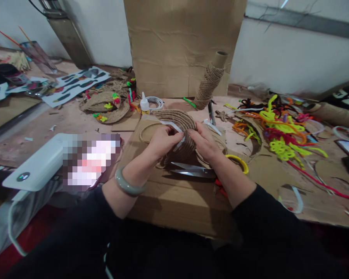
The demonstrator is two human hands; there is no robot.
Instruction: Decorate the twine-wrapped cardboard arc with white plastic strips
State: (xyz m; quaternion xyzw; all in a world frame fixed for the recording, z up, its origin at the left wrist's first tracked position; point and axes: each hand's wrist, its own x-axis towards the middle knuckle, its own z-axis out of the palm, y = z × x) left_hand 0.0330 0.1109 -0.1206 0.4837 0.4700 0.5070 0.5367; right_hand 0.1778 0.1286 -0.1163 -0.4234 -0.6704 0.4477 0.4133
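Jute-rope coil [188, 122] over there sits pinched between the left hand [164, 141] at its eight o'clock and the right hand [205, 142] at three, yellow-handled scissors [194, 171] lying toward five.

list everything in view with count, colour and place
Rope coil: one, tan, centre
Strips: several, white, around coil
Scissors: one pair, yellow-handled, below coil
Tool: one, red, below scissors
Rope spool: one, tan, behind coil
Bottle: one, white, behind coil
Standing cardboard: one, brown, back
Fuzzy stems: many, mostly yellow, right
Decorated rope pieces: several, tan, back left
Painted sheets: several, white, back left
Brush cup: one, grey, back left
Power bank: one, white, left
Phones: two, colours unclear, left and far right
Bangle: one, grey-green, left wrist
Left grip: one, bare, on coil
Right grip: one, bare, on coil
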